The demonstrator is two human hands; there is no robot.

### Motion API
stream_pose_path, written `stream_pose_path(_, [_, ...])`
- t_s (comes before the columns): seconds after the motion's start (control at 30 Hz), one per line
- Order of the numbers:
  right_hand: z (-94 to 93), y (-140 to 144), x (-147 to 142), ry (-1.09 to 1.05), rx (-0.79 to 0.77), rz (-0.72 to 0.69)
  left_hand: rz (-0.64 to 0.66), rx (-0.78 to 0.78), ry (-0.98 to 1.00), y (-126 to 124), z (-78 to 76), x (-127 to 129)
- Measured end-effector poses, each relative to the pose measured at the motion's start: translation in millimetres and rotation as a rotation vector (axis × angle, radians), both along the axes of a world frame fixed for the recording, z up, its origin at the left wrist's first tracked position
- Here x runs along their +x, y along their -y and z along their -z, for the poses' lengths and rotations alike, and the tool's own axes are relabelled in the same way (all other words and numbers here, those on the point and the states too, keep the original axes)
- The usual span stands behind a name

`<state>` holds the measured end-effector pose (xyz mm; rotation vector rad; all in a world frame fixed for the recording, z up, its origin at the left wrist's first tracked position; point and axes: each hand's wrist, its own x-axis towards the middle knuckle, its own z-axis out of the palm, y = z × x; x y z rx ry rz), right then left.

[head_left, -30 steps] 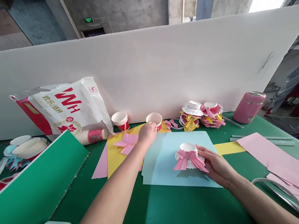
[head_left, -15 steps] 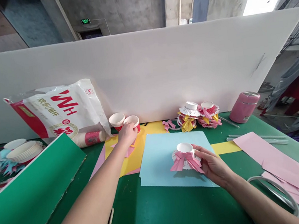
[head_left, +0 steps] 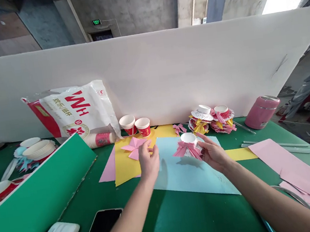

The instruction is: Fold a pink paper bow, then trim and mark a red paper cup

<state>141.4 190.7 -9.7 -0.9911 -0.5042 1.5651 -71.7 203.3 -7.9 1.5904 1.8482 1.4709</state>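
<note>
My right hand [head_left: 212, 152] grips a small paper cup [head_left: 188, 138] by its right side. A pink paper bow [head_left: 186, 150] is fixed to the cup's front, with a white lacy frill behind it. The cup is held above a light blue paper sheet [head_left: 180, 177]. Over that sheet's left edge hovers my left hand [head_left: 149, 162], fingers loosely curled and thumb apart, with nothing visible in it. Just left of it lies a folded pink paper piece [head_left: 133, 147] on a yellow sheet [head_left: 124, 169]. Two red-and-white paper cups [head_left: 144, 128] [head_left: 129, 126] stand behind.
Decorated cups [head_left: 202, 119] and a pink flask [head_left: 261, 112] stand at the back right. Clear sticks [head_left: 284, 144] and pink strips [head_left: 289, 159] lie at right. A green board [head_left: 44, 187], a phone [head_left: 101, 229] and a plastic cup bag [head_left: 76, 107] occupy the left.
My left hand has come away from the red paper cups, moving nearer and to the right. My right hand still holds the bow-trimmed cup, now slightly higher. The whole view has shifted a little.
</note>
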Motion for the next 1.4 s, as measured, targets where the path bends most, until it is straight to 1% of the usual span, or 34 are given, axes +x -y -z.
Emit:
stream_pose_path(0.1, [-2.7,-16,-11,0.039,0.038,0.008,-0.023,0.008,0.161,18,14.1,22])
stream_pose_path(0.2, [-0.1,-31,-22,0.091,0.053,-0.023,-0.014,0.031,0.214,28,24.6,36])
stream_pose_path(0.33, [7.3,-48,-36,0.183,0.081,-0.093,0.004,0.114,0.126,37,36.1,42])
stream_pose_path(0.47, [9.6,-64,-47,0.298,0.129,-0.125,0.118,0.159,-0.030,38,44.5,43])
stream_pose_path(0.57, [7.7,-77,-55,0.393,0.149,-0.142,0.186,0.150,-0.133,38,48.1,46])
stream_pose_path(0.63, [5.8,-86,-60,0.453,0.150,-0.154,0.204,0.137,-0.188,38,49.2,47])
stream_pose_path(0.83, [1.2,-113,-70,0.595,0.157,-0.164,0.204,0.102,-0.284,40,47.3,46])
stream_pose_path(1.0, [7.1,-132,-63,0.757,0.191,-0.120,0.205,0.080,-0.318,43,45.1,47])
stream_pose_path(1.1, [10.6,-136,-56,0.866,0.205,-0.078,0.210,0.073,-0.331,43,45.2,47])
stream_pose_path(1.17, [10.6,-133,-51,0.927,0.213,-0.070,0.208,0.071,-0.338,43,45.6,47])
stream_pose_path(1.3, [8.6,-118,-44,1.034,0.239,-0.043,0.204,0.069,-0.347,43,45.8,48])
stream_pose_path(1.4, [11.5,-105,-44,1.100,0.250,-0.018,0.203,0.070,-0.351,43,45.4,48])
